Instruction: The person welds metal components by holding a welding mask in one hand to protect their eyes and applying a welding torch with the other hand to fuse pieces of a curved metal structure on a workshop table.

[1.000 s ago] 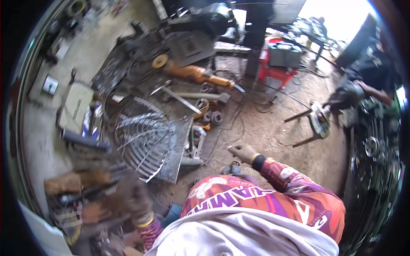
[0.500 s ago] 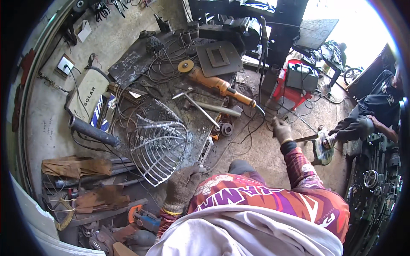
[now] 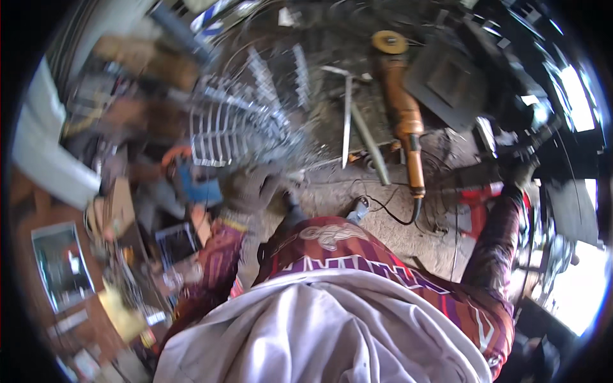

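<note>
My left hand [image 3: 252, 190], in a brown work glove, is beside the near edge of a curved grille of welded metal rods [image 3: 220, 131]; motion smears its fingers. My right hand [image 3: 522, 173], also gloved, reaches out to the far right among dark metal parts. Its fingers are too blurred to read, and I cannot tell whether it touches anything. On the dark work table, between the hands, lie an orange angle grinder [image 3: 401, 105] with a yellow disc [image 3: 389, 42], a chipping hammer [image 3: 347, 115] and a greyish bar [image 3: 370, 145].
A dark flat plate [image 3: 456, 96] lies right of the grinder, whose black cable [image 3: 408, 220] loops down to the floor. Something red [image 3: 476, 214] stands near my right forearm. At left are a blue-and-orange tool [image 3: 195, 182] and a brown wooden cabinet [image 3: 32, 274].
The view has swung round to the right, blurring much of the scene. My right arm now extends farther right, among dark metal parts. My left hand stays by the grille.
</note>
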{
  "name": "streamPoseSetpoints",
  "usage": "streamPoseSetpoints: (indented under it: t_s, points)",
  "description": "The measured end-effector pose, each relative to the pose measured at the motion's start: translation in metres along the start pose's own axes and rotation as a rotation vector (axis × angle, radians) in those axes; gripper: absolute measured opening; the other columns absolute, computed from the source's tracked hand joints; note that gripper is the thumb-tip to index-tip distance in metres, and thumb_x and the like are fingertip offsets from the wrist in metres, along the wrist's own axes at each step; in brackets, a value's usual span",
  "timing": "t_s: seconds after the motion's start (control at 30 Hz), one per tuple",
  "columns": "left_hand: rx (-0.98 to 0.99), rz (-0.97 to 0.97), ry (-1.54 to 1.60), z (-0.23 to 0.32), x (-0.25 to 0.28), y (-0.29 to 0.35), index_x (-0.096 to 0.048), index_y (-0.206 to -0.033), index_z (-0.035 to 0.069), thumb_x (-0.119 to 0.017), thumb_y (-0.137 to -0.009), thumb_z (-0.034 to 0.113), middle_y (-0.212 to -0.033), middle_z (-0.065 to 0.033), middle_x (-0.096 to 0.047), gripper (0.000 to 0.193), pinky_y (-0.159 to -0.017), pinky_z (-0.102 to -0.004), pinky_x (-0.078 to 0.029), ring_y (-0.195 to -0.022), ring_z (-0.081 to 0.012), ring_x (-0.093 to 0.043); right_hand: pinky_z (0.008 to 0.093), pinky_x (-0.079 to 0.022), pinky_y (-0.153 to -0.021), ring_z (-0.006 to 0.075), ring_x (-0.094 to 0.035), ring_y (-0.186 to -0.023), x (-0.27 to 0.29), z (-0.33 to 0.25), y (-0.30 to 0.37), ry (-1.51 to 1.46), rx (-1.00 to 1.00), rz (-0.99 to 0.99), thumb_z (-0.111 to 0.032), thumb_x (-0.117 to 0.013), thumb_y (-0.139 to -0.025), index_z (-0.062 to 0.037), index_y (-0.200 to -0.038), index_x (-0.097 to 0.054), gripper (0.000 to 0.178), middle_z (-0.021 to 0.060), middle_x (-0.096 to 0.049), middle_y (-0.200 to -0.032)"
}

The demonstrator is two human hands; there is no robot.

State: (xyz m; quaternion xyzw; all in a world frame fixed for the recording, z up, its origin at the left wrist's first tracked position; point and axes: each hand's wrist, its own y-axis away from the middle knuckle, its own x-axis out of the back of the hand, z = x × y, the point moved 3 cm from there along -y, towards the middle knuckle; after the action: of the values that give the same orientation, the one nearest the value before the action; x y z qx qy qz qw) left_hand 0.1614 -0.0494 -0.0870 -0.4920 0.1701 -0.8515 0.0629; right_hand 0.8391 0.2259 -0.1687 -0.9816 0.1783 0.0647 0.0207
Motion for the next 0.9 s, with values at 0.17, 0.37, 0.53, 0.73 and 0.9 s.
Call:
streamPoseSetpoints:
  t_s: [0.17, 0.37, 0.53, 0.73, 0.9]
  points:
    - [0.171, -0.018, -0.131, 0.012, 0.003, 0.007, -0.069, -0.091, 0.008, -0.07, -0.079, 0.019, -0.083, -0.0141, -0.069, 0.016, -0.064, -0.0393, -0.052, -0.073, -0.0318, -0.067, 0.0489, -0.049, -0.094, 0.0301, -0.055, -0.115, -0.035, -0.014, -0.015, -0.225, -0.149, -0.094, -0.048, -0.048, -0.095, -0.0113, -0.131, -0.049, 0.051, 0.0104, -0.053, -0.126]
    - [0.13, 0.027, -0.187, 0.018, -0.009, -0.001, -0.069, -0.09, 0.008, -0.072, -0.077, 0.02, -0.08, -0.0131, -0.068, 0.018, -0.063, -0.0384, -0.052, -0.071, -0.031, -0.066, 0.0522, -0.049, -0.091, 0.0298, -0.055, -0.112, -0.039, -0.035, -0.009, -0.297, -0.052, -0.213, -0.044, -0.051, -0.095, -0.0115, -0.129, -0.047, 0.047, 0.0079, -0.054, -0.121]
    - [0.221, 0.019, -0.188, 0.007, -0.011, 0.013, -0.069, -0.088, 0.009, -0.072, -0.077, 0.02, -0.079, -0.0128, -0.068, 0.016, -0.063, -0.0382, -0.052, -0.071, -0.0303, -0.067, 0.0469, -0.046, -0.092, 0.025, -0.057, -0.104, -0.06, -0.035, -0.001, 0.036, 0.179, -0.029, -0.045, -0.048, -0.095, -0.0117, -0.125, -0.052, 0.045, 0.0077, -0.061, -0.109]
    - [0.2, 0.02, -0.253, 0.013, -0.007, 0.002, -0.069, -0.086, 0.01, -0.072, -0.078, 0.022, -0.081, -0.0104, -0.069, 0.014, -0.064, -0.0387, -0.052, -0.074, -0.0299, -0.067, 0.0403, -0.048, -0.092, 0.0193, -0.058, -0.092, -0.032, -0.091, 0.011, -0.166, 0.024, 0.271, -0.037, -0.049, -0.094, -0.0059, -0.115, -0.059, 0.039, 0.0066, -0.059, -0.096]
    - [0.168, 0.056, -0.152, 0.006, -0.009, 0.012, -0.068, -0.09, 0.01, -0.073, -0.079, 0.021, -0.083, -0.0115, -0.069, 0.016, -0.065, -0.0383, -0.053, -0.076, -0.0297, -0.068, 0.04, -0.046, -0.101, 0.0216, -0.06, -0.095, 0.031, -0.096, 0.046, -0.013, -0.018, 0.155, -0.031, -0.051, -0.093, -0.0021, -0.113, -0.059, 0.035, 0.008, -0.06, -0.101]
